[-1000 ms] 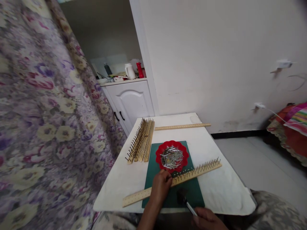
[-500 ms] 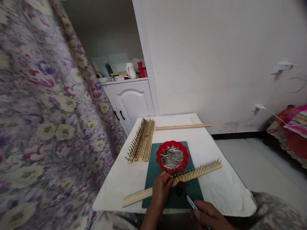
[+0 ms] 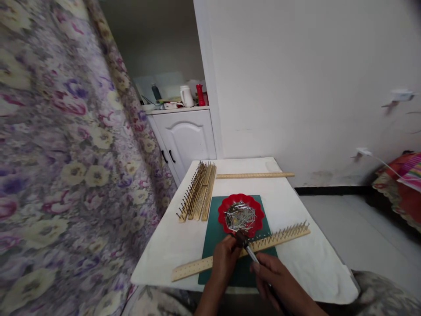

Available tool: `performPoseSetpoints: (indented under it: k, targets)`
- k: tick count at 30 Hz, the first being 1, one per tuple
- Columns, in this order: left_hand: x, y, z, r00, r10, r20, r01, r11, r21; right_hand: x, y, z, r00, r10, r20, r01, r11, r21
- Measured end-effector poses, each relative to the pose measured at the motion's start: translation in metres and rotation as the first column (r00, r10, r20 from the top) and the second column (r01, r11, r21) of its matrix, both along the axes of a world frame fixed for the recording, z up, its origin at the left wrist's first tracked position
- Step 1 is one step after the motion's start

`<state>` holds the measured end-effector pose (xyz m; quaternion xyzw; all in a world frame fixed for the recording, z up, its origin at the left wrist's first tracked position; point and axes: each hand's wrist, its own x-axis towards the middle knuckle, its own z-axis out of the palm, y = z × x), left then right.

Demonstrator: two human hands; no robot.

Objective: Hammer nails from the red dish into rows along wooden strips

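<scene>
My right hand grips a hammer by its handle, its dark head over the wooden strip close to my left fingertips. My left hand rests on the strip with fingers pinched, apparently round a nail that the hammer head mostly hides. The wooden strip lies slanted across a green mat; nails stand in its right part, and the left end shows bare holes. Just beyond, a red scalloped bowl holds many loose nails.
Several wooden strips full of upright nails lie side by side at the table's left. Another strip lies along the back of the white-covered table. A flowered curtain hangs at left; a white cabinet stands behind.
The hammer has risen and moved forward, from the near side of the strip to above it by my left fingers. My left hand keeps its pinch; the view has shifted slightly.
</scene>
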<state>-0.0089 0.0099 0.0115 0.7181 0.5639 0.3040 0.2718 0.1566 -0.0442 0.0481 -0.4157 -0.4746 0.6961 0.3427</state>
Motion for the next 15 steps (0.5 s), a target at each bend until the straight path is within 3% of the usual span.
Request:
performPoseSetpoints:
  k: [8, 12, 15]
  targets:
    - [0.001, 0.0, 0.002, 1.0, 0.024, 0.005, -0.024, 0.999, -0.036, 0.0, -0.001, -0.001, 1.0, -0.002, 0.016, 0.002, 1.0, -0.002]
    - [0.001, -0.001, 0.005, 0.999, 0.021, -0.026, -0.022, 0.999, -0.034, 0.006, -0.01, 0.002, 1.0, 0.018, 0.017, -0.017, 1.0, -0.014]
    - [-0.005, -0.003, 0.006, 1.0, -0.01, -0.019, 0.009, 0.999, -0.038, 0.014, -0.019, -0.004, 0.998, 0.055, 0.04, -0.054, 0.998, -0.028]
